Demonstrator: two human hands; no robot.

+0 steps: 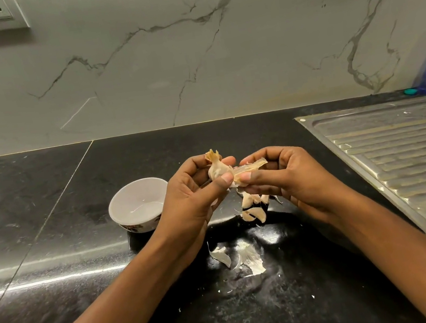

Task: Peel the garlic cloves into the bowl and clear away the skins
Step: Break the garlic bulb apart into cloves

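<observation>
Peeling judged early: garlic bulb (pixel 217 171) gripped by left hand (pixel 197 192), skin strip (pixel 251 167) pinched by right hand (pixel 281 175).
Bowl (pixel 122 199) is seen without cloves; loose cloves (pixel 254 211) and shed skins (pixel 249 261) are left on the counter (pixel 46 217).

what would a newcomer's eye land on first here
Mid-frame, over the black counter, the left hand holds a garlic bulb while the right hand pinches a strip of skin that is still attached to it. A white bowl sits just left of the hands with no cloves visible in it. Loose cloves lie beneath the hands, and torn skins lie nearer the camera.
</observation>
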